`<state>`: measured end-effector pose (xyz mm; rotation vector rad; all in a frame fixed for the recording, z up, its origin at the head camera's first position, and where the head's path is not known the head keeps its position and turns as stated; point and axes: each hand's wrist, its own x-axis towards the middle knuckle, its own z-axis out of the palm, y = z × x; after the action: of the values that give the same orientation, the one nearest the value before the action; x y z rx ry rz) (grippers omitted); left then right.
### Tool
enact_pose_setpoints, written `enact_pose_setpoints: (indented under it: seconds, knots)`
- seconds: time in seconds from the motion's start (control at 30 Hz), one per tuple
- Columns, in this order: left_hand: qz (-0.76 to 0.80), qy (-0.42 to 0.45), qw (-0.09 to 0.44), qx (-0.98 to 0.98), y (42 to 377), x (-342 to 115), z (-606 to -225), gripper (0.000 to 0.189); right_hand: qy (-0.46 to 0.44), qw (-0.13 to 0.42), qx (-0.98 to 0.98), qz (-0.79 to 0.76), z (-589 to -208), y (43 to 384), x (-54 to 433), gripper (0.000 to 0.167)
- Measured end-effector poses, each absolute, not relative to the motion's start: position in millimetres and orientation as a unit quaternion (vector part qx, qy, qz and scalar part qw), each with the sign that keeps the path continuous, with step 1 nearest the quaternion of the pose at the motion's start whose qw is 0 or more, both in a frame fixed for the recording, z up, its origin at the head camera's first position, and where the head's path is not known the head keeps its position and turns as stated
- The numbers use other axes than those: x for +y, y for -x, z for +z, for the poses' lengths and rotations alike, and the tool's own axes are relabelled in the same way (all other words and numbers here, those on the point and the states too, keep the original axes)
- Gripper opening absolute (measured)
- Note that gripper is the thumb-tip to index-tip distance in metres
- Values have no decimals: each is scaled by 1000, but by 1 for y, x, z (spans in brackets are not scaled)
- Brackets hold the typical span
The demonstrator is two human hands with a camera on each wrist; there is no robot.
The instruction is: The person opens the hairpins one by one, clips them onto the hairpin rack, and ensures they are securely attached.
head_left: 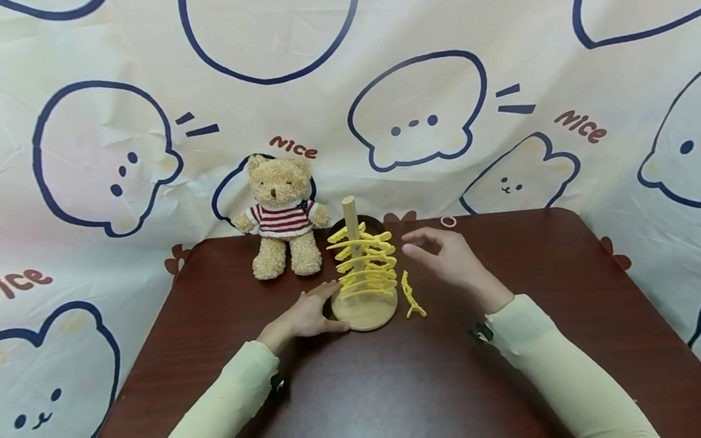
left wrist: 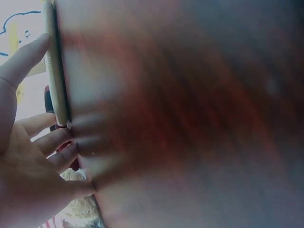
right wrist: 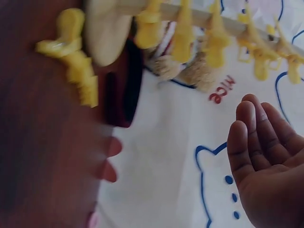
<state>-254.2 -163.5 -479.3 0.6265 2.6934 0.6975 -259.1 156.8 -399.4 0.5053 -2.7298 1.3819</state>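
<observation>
A wooden stand has a round base (head_left: 366, 315) and an upright post (head_left: 350, 212). Several yellow plastic figures (head_left: 363, 263) are stacked around the post. My left hand (head_left: 301, 315) rests at the base's left side, thumb and index finger spread along its rim (left wrist: 56, 71); the other fingertips reach down to the table. In the air right of the stack, my right hand (head_left: 447, 256) has its fingers loosely bent and nothing in it. One loose yellow figure (head_left: 411, 297) lies on the table right of the base, also seen in the right wrist view (right wrist: 71, 57).
Behind the stand to the left sits a teddy bear (head_left: 284, 218) in a red-striped shirt. A dark round object (head_left: 375, 225) stands partly hidden behind the post. The brown table (head_left: 391, 396) ends at a printed cloth backdrop (head_left: 315, 104).
</observation>
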Motion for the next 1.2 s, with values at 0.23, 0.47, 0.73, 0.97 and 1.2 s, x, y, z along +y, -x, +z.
enact_pose_setpoints:
  seconds: [0.23,0.47,0.73,0.97,1.2]
  knots:
    - [239,-215,147,935,255,-164,-481,94,-162,1,-892,422,-433,260,178,39]
    - [236,-216,147,936,254,-164,-480,94,-170,-56,-921,347,-462,256,186,36]
    - [235,-217,146,936,254,-165,-479,95,-148,-92,-938,299,-472,248,181,40]
    - [237,-218,147,935,254,-165,-481,95,-135,-88,-945,286,-476,245,170,39]
    - [237,-219,145,936,254,-164,-480,95,-97,-94,-960,244,-478,244,159,46]
